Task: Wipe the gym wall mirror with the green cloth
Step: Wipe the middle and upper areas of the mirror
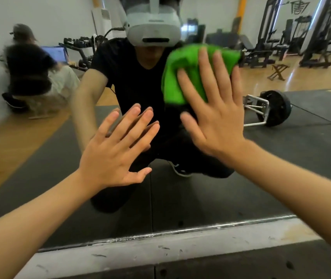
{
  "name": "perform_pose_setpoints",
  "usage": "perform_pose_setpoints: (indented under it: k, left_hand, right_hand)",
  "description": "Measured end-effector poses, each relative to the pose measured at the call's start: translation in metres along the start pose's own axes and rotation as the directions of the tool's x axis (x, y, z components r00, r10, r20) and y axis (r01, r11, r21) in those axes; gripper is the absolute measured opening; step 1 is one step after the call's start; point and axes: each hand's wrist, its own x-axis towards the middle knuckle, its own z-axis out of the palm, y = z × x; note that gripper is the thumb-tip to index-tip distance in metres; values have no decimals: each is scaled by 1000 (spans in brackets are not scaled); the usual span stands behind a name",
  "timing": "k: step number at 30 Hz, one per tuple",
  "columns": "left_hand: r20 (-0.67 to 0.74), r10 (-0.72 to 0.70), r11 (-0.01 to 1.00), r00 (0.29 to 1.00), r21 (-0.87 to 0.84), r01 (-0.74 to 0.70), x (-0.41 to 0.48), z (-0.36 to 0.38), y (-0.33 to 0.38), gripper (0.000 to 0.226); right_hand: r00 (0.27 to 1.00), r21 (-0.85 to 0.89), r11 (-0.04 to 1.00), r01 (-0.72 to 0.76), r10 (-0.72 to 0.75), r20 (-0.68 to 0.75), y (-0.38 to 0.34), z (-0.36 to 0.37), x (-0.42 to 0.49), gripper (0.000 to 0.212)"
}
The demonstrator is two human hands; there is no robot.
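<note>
— Where's the cloth?
— Upper middle: the green cloth lies against the mirror under the right hand, whose fingers are straight and spread, pressing it.
— The other hand?
— The left hand, centre, has its fingers spread and its fingertips at the glass, holding nothing.
— Anything around?
— Reflected: a barbell at right, weight machines upper right, and a seated person upper left.

A large wall mirror is bordered below by a scuffed pale-grey strip, against which black rubber floor mats are laid. A crumpled bright green cloth is pressed against the glass.
</note>
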Motion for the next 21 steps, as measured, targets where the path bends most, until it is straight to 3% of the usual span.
perform_pose_setpoints:
  k: [3,6,10,13,16,19,21]
  left_hand:
    - [3,-17,1000,1000,-12,17,-1,1,1,85]
    - [-5,-31,999,1000,9,31,-2,2,2,84]
    - [0,-37,999,999,17,37,-3,4,6,86]
    - [5,-23,999,1000,42,23,-4,5,7,88]
    - [-3,-37,997,999,62,38,-4,5,8,87]
    - [-4,-38,996,999,76,38,-5,3,8,88]
    - [-7,-37,997,999,63,38,-5,3,9,88]
  right_hand:
    - [995,37,999,29,-33,93,-29,27,-105,61]
    - [969,36,999,-34,25,245,-59,47,-215,47]
    - [854,66,998,10,-43,518,-91,56,-318,58]
    - [767,157,982,104,-180,616,-90,48,-345,61]
    - [781,193,959,210,-283,556,-61,37,-302,56]
    - [915,144,971,191,-229,331,-20,29,-186,59]
    - [957,103,978,179,-197,213,-5,12,-93,62]
